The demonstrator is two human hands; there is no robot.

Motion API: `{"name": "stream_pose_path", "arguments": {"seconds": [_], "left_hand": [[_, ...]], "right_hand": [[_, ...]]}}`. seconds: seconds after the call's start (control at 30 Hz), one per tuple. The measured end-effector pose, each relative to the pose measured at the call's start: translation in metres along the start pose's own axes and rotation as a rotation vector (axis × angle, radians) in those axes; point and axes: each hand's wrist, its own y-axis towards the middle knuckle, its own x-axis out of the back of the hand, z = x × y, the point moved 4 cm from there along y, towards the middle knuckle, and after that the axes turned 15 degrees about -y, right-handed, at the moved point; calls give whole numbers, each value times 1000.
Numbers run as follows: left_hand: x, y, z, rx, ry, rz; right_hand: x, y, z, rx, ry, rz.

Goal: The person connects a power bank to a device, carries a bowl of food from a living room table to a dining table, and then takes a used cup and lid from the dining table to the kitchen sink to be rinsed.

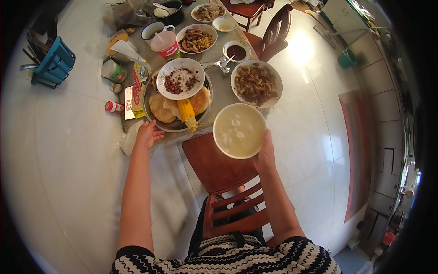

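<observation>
A white bowl of pale, cloudy soup with light lumps [239,131] is in my right hand [264,153], which is closed on its right side. The bowl is held over the table's near edge and the chair. At the table's near left corner my left hand [149,134] is open, its fingers stretched out beside the rim of a round metal tray [174,127]; I cannot tell whether they touch it. Flat breads [161,108] and a corn cob [187,114] lie on that tray. Above them sits a white bowl of peanuts with white grains [180,78].
A plate of stir-fried food [256,84], a sauce bowl [237,51], more dishes and a pink cup [164,45] crowd the table. Beneath the soup stands a wooden chair [207,162]. A lit phone [129,102] and a small red-and-white bottle [114,107] are at the left edge.
</observation>
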Motion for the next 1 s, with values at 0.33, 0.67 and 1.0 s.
{"name": "stream_pose_path", "arguments": {"seconds": [0.33,0.67,1.0], "left_hand": [[-10,-41,51,170,42,152],[-105,-59,95,209,-410,349],[-110,-41,81,79,-801,296]], "right_hand": [[-12,24,-13,16,19,-8],[-18,40,-27,69,1,55],[-16,41,-29,41,41,48]]}}
